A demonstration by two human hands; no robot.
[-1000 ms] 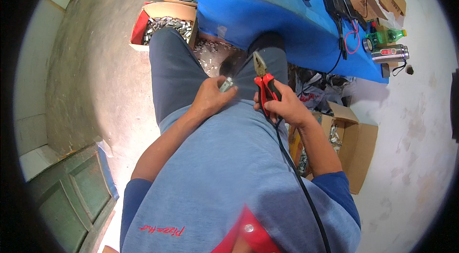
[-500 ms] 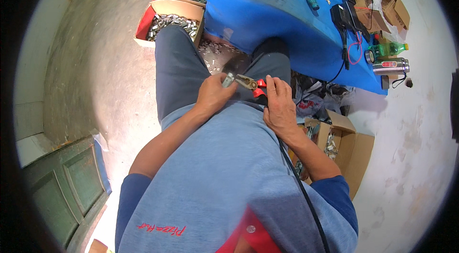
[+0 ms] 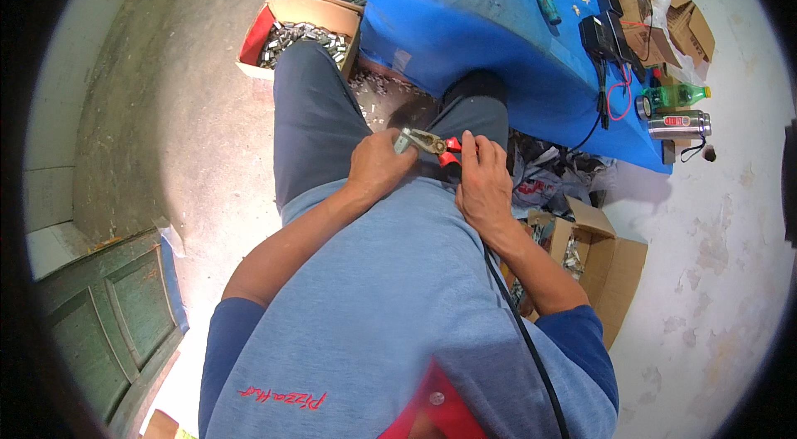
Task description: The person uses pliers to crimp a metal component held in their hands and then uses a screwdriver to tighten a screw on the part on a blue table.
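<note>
My left hand (image 3: 380, 163) is closed round a small silvery metal piece (image 3: 403, 142); its exact kind does not show. Pliers with red and black handles (image 3: 451, 152) are in my right hand (image 3: 484, 187), whose fingers wrap the grips. The jaws of the pliers point left and meet the metal piece, apparently gripping its edge. Both hands are held close together above my lap, between my thighs. My left palm hides most of the piece's lower part.
A blue-covered table (image 3: 473, 20) stands ahead, bearing a screwdriver (image 3: 544, 1), black power adapters (image 3: 599, 36), a green bottle (image 3: 677, 95) and a steel flask (image 3: 679, 124). Ahead left is a carton (image 3: 249, 45) of metal parts. An open carton (image 3: 623, 273) sits by my right elbow.
The pliers' jaws have come up against the metal piece, closing the small gap between them. Both hands otherwise stay nearly in place; the whole view has shifted slightly.
</note>
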